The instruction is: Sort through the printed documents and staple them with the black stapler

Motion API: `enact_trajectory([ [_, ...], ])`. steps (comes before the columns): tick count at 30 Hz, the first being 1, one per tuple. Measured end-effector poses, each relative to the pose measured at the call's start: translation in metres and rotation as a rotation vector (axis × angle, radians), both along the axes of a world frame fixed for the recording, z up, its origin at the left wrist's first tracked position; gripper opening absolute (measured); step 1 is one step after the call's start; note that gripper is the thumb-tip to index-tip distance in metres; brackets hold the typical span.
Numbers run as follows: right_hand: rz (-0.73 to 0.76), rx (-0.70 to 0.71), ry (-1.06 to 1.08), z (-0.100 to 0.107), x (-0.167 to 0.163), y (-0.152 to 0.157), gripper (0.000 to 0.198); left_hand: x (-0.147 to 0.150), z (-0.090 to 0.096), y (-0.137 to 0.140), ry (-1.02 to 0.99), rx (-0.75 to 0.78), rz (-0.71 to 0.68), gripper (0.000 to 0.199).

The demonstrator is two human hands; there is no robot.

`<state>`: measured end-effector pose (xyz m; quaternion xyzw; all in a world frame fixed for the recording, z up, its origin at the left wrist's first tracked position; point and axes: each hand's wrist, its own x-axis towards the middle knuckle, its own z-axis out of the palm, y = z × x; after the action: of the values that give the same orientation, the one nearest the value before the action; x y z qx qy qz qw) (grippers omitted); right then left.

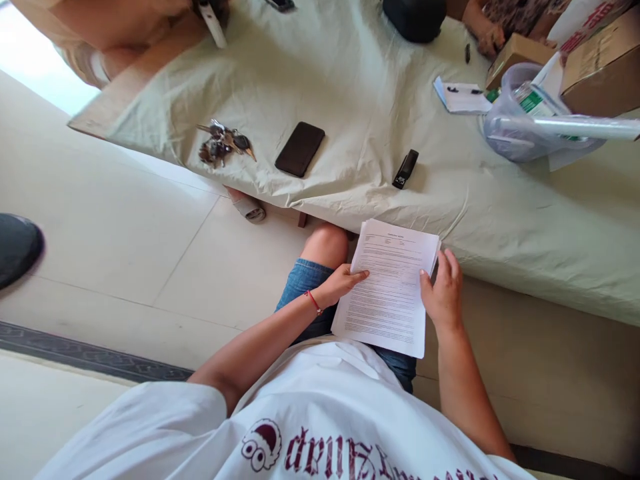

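Observation:
A stack of printed sheets (387, 293) is held over my lap, its top page covered with lines of text and its edges slightly uneven. My left hand (345, 283) is closed on the stack's left edge, thumb on top and fingers underneath. At the right edge, my right hand (444, 293) has its thumb on the top page and its fingers curled along the side; the fingertips are partly hidden. Just beyond the sheets, on the cloth-covered table (350, 80), lies a black stapler (405, 169). To its left is a dark phone (300, 149).
A bunch of keys (226, 143) lies near the table's left end. On the right stand a clear plastic bin (515, 133) with contents, cardboard boxes (603, 70) and a small notepad (463, 98). Another person's hand (491, 40) rests at the far side.

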<state>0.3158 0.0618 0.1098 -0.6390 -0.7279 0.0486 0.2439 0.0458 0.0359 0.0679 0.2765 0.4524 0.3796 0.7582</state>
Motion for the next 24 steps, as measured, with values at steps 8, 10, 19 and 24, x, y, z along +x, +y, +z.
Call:
enact_trajectory([
  [8, -0.349, -0.295, 0.357, -0.042, 0.015, -0.055, 0.068, 0.007, -0.004, 0.001, -0.002, -0.068, 0.078, 0.073],
  [10, -0.338, -0.372, 0.518, -0.038, 0.019, -0.06, 0.062, 0.007, -0.003, 0.0, -0.015, -0.073, 0.09, 0.072],
  [19, -0.193, -0.388, 0.833, -0.028, 0.013, -0.052, 0.058, 0.0, 0.009, -0.002, -0.25, -0.112, -0.048, 0.068],
  [24, -0.078, -0.417, 0.859, -0.022, 0.019, -0.042, 0.062, -0.001, 0.009, 0.006, -0.139, -0.043, -0.072, 0.064],
])
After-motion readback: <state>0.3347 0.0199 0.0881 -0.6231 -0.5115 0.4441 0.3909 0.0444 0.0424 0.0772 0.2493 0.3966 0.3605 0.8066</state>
